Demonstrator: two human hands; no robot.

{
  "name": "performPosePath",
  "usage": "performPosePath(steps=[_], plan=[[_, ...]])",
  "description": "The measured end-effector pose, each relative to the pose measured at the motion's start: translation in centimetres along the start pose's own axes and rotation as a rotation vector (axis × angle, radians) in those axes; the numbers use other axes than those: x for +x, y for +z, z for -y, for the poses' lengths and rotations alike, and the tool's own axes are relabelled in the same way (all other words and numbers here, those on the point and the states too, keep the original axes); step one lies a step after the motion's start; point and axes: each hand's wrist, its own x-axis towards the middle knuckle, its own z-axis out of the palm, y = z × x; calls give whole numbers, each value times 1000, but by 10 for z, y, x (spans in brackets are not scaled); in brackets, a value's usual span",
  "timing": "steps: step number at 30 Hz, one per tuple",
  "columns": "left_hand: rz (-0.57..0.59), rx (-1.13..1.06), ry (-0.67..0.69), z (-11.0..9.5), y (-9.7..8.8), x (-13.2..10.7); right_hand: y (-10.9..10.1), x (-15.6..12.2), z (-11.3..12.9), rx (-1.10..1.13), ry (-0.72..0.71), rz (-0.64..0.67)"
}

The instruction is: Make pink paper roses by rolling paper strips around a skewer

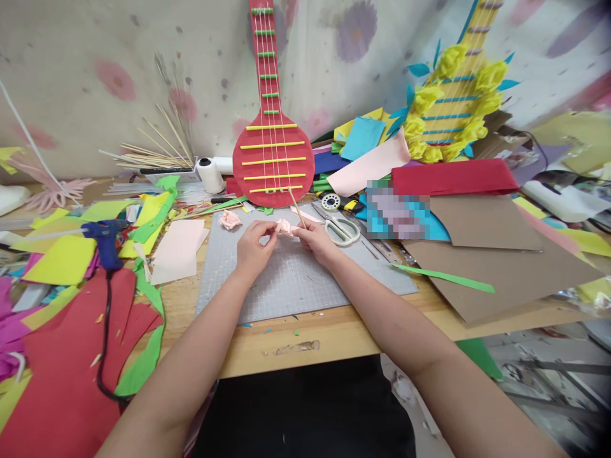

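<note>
Between my two hands, over the grey cutting mat (286, 286), is a pale pink crepe paper flower (285, 227). My left hand (255, 247) pinches its left side between thumb and fingers. On its right side my right hand (314, 240) grips the paper, and a thin wooden stick (298, 208) points up out of the same fingers. A second pink paper flower (230, 220) lies on the mat to the left. White-handled scissors (344, 233) rest just right of my right hand.
A red paper lute (273, 162) leans upright behind the mat. At the left lie a blue glue gun (109, 245) with its black cord, pink paper sheets (174, 251) and red paper (71, 356). Brown cardboard (506, 273) covers the right, below a yellow flowered instrument (451, 105).
</note>
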Motion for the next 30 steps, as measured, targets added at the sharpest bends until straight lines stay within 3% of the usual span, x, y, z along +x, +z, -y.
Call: performPosePath(steps=[5,11,15,19,24,30], plan=[[11,21,17,0,0,1,0,0,0,-41,11,-14],[-17,-72,-77,-6,0,0,-1,0,-1,-57,-6,-2],[-78,-89,-121,-5,3,-1,1,0,-2,-94,-95,-14],[-183,-225,-299,-1,8,1,2,-5,-3,-322,-299,-64],[-228,-537,-601,-5,8,5,0,-10,-5,-633,-473,-89],[-107,-792,-869,-16,3,8,-2,-9,-3,-810,-508,-152]])
